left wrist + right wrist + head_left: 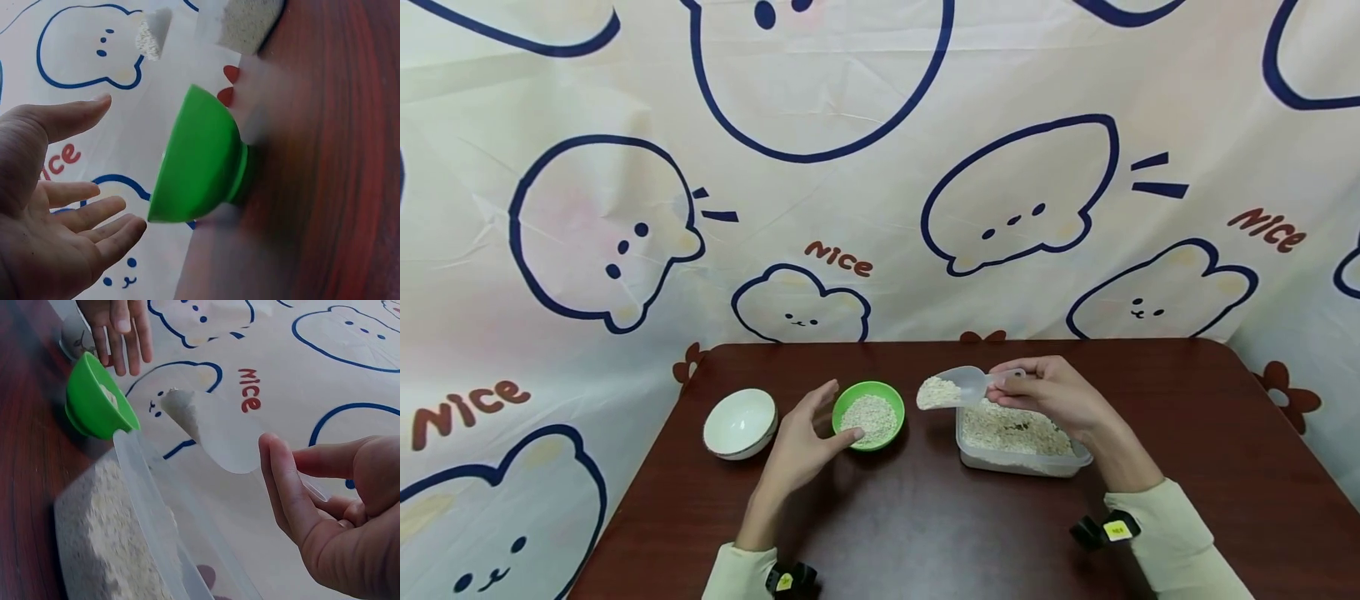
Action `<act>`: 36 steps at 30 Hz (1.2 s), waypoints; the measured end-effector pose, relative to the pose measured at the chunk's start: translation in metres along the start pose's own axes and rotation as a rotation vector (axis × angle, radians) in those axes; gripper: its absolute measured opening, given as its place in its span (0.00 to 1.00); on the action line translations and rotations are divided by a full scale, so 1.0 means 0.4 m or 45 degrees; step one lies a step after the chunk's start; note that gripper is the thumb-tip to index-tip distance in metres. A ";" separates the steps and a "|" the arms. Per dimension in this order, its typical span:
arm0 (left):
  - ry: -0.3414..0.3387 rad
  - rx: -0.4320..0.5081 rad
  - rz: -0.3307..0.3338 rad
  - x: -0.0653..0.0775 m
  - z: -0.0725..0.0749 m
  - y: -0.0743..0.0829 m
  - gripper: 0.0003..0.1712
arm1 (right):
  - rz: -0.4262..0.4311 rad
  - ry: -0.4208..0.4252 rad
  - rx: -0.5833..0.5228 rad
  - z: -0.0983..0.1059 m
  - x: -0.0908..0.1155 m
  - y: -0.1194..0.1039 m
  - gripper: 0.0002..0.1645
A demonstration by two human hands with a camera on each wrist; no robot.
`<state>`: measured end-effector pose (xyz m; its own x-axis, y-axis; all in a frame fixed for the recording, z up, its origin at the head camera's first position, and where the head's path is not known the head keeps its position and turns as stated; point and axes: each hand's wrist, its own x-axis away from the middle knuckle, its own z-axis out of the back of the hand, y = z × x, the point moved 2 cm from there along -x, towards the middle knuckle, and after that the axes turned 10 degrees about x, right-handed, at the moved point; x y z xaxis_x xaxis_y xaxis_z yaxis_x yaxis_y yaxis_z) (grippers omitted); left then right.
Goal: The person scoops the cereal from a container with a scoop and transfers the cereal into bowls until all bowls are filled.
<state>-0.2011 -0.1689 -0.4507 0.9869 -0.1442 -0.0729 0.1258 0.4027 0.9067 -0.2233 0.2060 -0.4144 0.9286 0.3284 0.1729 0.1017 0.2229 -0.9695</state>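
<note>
My right hand [1051, 395] pinches the handle of a translucent plastic scoop [973, 385] loaded with pale flakes that look like oats. The scoop is held above the left edge of a clear plastic tub [1015, 462] of the same flakes. In the right wrist view the scoop [228, 440] is tilted, flakes at its tip. A green bowl [901, 417] with flakes inside stands left of the tub. Beside that bowl is my left hand [805, 446], thumb and fingers spread. The left wrist view shows a gap between the fingers and the green bowl [197, 162].
A white bowl [739, 421] sits on the dark wooden table [910, 533], left of my left hand. Behind the table hangs a cloth [880, 208] printed with cartoon figures; its lower part meets the table's far edge.
</note>
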 end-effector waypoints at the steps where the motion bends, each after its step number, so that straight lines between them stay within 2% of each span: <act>1: 0.001 -0.012 0.008 -0.001 0.001 -0.005 0.49 | 0.006 -0.008 -0.001 -0.007 -0.006 -0.002 0.24; 13: -0.041 -0.032 0.090 -0.018 -0.001 -0.047 0.58 | 0.002 -0.080 -0.027 -0.084 -0.080 -0.025 0.23; 20: -0.062 -0.039 0.067 -0.023 -0.007 -0.058 0.59 | 0.022 -0.118 -0.052 -0.124 -0.107 -0.034 0.23; 25: -0.079 -0.090 0.054 -0.024 -0.012 -0.062 0.60 | 0.032 -0.120 -0.038 -0.148 -0.124 -0.033 0.22; 30: -0.075 -0.099 0.055 -0.025 -0.016 -0.066 0.59 | 0.048 -0.096 0.052 -0.167 -0.141 -0.039 0.20; 36: -0.062 -0.121 0.056 -0.025 -0.015 -0.071 0.58 | 0.069 -0.076 0.225 -0.186 -0.156 -0.066 0.16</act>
<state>-0.2140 -0.1735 -0.4782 0.9859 -0.1669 -0.0113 0.0934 0.4931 0.8649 -0.2575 0.1114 -0.4124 0.9075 0.3973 0.1367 -0.0168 0.3595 -0.9330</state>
